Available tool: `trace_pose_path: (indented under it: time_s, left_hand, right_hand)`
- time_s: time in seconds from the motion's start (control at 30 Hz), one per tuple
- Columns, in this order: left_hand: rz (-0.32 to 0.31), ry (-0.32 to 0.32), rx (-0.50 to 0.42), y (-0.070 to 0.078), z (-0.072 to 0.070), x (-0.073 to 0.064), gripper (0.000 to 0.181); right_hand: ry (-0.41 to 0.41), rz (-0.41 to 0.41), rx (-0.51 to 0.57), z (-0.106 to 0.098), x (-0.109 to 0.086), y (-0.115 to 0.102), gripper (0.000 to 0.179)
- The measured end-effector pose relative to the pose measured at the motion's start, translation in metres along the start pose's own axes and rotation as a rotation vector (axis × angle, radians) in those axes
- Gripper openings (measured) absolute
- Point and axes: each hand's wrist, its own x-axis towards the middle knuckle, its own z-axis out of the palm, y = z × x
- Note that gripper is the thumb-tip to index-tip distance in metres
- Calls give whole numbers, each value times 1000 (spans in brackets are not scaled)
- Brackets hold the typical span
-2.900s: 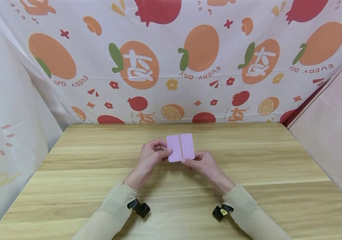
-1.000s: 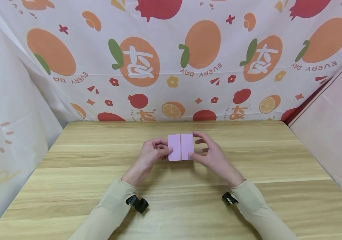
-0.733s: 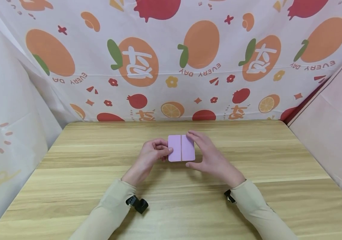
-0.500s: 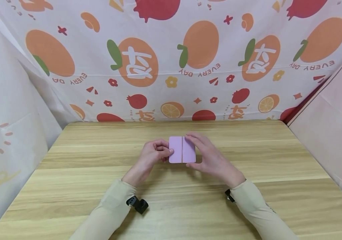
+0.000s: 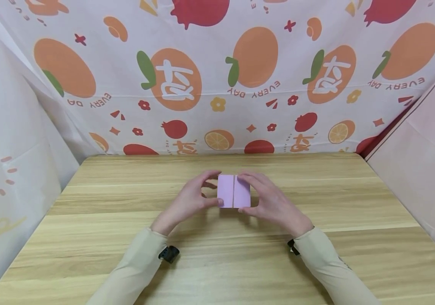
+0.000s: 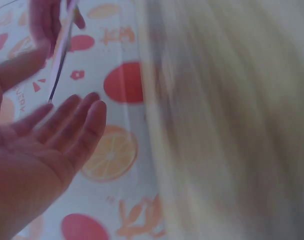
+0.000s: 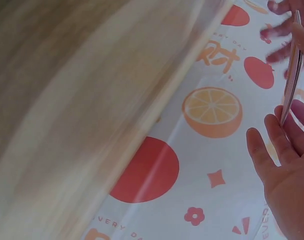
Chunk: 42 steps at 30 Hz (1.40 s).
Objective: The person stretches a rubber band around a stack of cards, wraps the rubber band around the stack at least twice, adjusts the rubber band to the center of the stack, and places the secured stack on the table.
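A thin lilac square [image 5: 225,190] with a tan stripe down its middle is held up above the table, its face toward the head camera. My left hand [image 5: 192,201] holds its left side, thumb at the lower corner and index fingertip at the upper one. On the right, my right hand [image 5: 274,205] grips it by the top and bottom edges between fingers and thumb. Both wrist views show the square edge-on: a thin slab [image 6: 60,62] in the left, with layered edges [image 7: 292,75] in the right. The remaining left fingers spread apart from it.
A wood-grain table [image 5: 217,262] lies under both forearms. A white fruit-print cloth [image 5: 217,118] hangs behind its far edge, and pale cloths [image 5: 7,127] stand at the sides. Each sleeve cuff carries a small black camera [image 5: 169,254].
The right hand shifted from the lower edge to span the top and bottom edges. The left hand's fingers then spread to the square's left corners. The square moved slightly right and down.
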Motion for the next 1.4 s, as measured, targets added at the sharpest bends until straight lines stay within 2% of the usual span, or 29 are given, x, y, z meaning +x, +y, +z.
trace_pose_path:
  time_s: [0.1, 0.2, 0.4, 0.6, 1.03, 1.2, 1.4]
  left_hand:
    - [121, -31, 211, 0, -3, 0, 78]
    - [209, -39, 346, 1, -3, 0, 78]
    - [282, -30, 451, 3, -3, -2, 79]
    - [305, 3, 467, 3, -1, -3, 76]
    - [322, 14, 516, -3, 1, -4, 70]
    - [299, -1, 557, -5, -2, -3, 69]
    - [225, -60, 567, -9, -7, 0, 67]
  right_hand:
    - [-4, 15, 5, -1, 0, 0, 81]
    - [-8, 26, 6, -2, 0, 0, 81]
    - [-10, 30, 2, -3, 1, 0, 79]
    - [-19, 35, 10, -2, 1, 1, 79]
    - [-50, 43, 31, 1, 2, 3, 78]
    - [-97, 62, 33, 5, 8, 7, 79]
    - [-175, 75, 6, 14, 19, 16, 79]
